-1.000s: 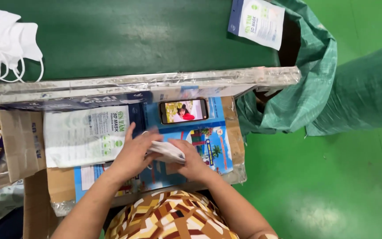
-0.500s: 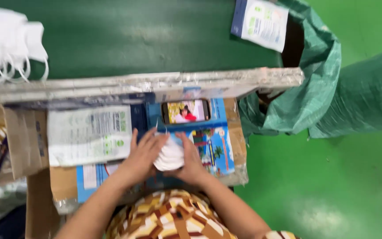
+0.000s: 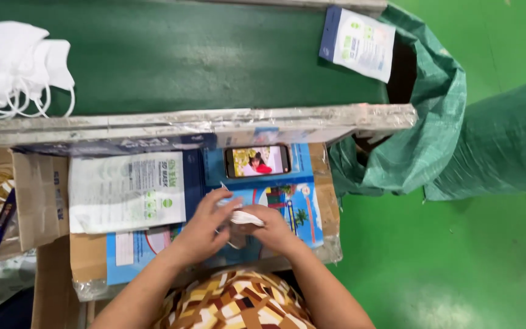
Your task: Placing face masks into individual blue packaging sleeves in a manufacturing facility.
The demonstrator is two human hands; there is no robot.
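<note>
Both hands, left hand [image 3: 205, 228] and right hand [image 3: 269, 230], had fingers clamped on folded white masks [image 3: 243, 218]; the loose mask pile [image 3: 16, 64] at ten o'clock waited unpacked.

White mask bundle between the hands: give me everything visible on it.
The small folded bundle of white fabric face masks looks soft and layered, with a thin white loop poking out at its upper left. It is pinched between the left hand and right hand, which hide most of it, above the blue printed cardboard sheet.
</note>
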